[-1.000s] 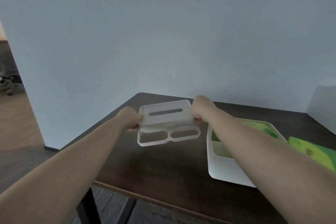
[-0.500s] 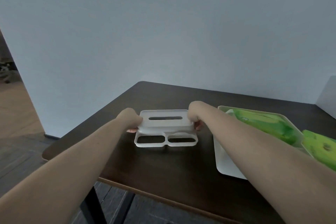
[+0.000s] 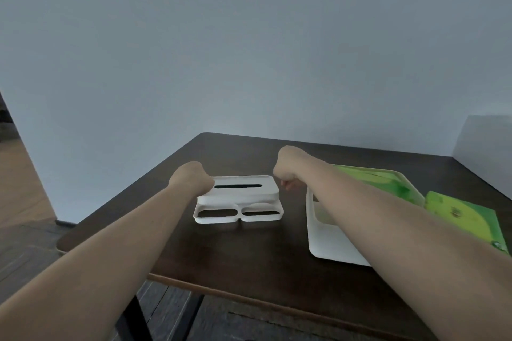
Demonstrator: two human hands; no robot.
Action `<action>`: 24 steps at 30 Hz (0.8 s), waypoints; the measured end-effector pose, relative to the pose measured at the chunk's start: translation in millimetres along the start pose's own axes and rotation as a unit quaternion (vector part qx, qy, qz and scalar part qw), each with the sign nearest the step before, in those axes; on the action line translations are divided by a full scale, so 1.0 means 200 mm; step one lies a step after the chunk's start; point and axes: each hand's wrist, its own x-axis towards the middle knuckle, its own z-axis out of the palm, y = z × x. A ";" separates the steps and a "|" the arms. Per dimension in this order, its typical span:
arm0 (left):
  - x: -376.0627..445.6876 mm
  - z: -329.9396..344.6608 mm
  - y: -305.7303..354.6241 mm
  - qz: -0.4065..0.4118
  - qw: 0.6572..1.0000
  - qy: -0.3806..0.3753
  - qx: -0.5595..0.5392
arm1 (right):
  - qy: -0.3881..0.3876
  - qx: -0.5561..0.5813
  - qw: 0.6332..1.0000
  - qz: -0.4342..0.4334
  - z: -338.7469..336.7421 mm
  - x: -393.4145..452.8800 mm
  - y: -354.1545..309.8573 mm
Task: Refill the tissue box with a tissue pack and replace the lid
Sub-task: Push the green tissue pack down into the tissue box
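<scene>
The white lid [image 3: 238, 198], with its slot on top and two oval openings along its near side, lies flat on the dark surface [image 3: 249, 252], roughly midway between the rounded far-left corner and the near edge. The left hand [image 3: 191, 181] is curled at the lid's left end and touches it; whether its grip is closed on the rim cannot be told, since the fingers are hidden behind the wrist. The right hand [image 3: 286, 170] hangs just off the lid's right end, apart from it, its grip loosely curled and holding nothing. To the right, the white tissue box [image 3: 329, 243] stands open on the surface, with a green tissue pack [image 3: 371, 181] showing inside past the right forearm. A second green tissue pack [image 3: 460, 214] lies beyond the box, toward the right edge. Bare surface stretches in front of the lid to the near edge, and between lid and box there is a clear strip. Behind the lid the surface runs free to the wall [image 3: 249, 50].
</scene>
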 end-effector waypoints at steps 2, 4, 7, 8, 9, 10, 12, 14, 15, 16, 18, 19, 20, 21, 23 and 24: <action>-0.03 -0.02 0.04 0.012 1.000 0.013 -0.001 | 0.036 0.005 0.999 -0.019 -0.04 -0.05 0.02; -0.06 -0.04 0.09 0.037 0.999 0.020 -0.003 | 0.096 0.039 0.994 -0.043 -0.09 -0.07 0.07; -0.12 -0.07 0.21 0.073 0.997 0.021 -0.025 | 0.178 0.067 0.981 -0.047 -0.19 -0.11 0.20; -0.14 -0.07 0.25 0.086 0.995 0.018 -0.036 | 0.202 0.069 0.976 -0.038 -0.22 -0.12 0.27; -0.16 -0.07 0.31 0.099 0.994 0.014 -0.048 | 0.223 0.070 0.972 -0.026 -0.26 -0.15 0.34; -0.18 -0.07 0.37 0.112 0.992 0.009 -0.061 | 0.240 0.065 0.969 -0.013 -0.29 -0.17 0.41; -0.23 -0.04 0.49 0.137 0.986 -0.007 -0.090 | 0.249 0.038 0.967 0.026 -0.33 -0.21 0.57; -0.27 0.00 0.62 0.155 0.980 -0.034 -0.124 | 0.231 0.006 0.971 0.069 -0.33 -0.24 0.73; -0.29 0.02 0.67 0.162 0.976 -0.047 -0.135 | 0.216 -0.001 0.973 0.085 -0.32 -0.25 0.81; -0.31 0.04 0.72 0.170 0.974 -0.057 -0.139 | 0.197 -0.004 0.975 0.102 -0.31 -0.26 0.88; -0.35 0.08 0.82 0.183 0.971 -0.074 -0.132 | 0.166 -0.005 0.978 0.127 -0.28 -0.26 1.01; -0.37 0.09 0.86 0.184 0.972 -0.081 -0.119 | 0.155 0.001 0.979 0.131 -0.27 -0.27 1.06; -0.38 0.10 0.89 0.179 0.975 -0.088 -0.101 | 0.144 0.017 0.980 0.137 -0.27 -0.29 1.09; -0.39 0.10 0.92 0.173 0.977 -0.091 -0.082 | 0.137 0.036 0.980 0.142 -0.26 -0.30 1.12; -0.40 0.12 0.96 0.164 0.981 -0.090 -0.050 | 0.141 0.051 0.978 0.143 -0.24 -0.32 1.16; -0.40 0.12 0.98 0.161 0.982 -0.090 -0.045 | 0.142 0.048 0.977 0.149 -0.23 -0.32 1.19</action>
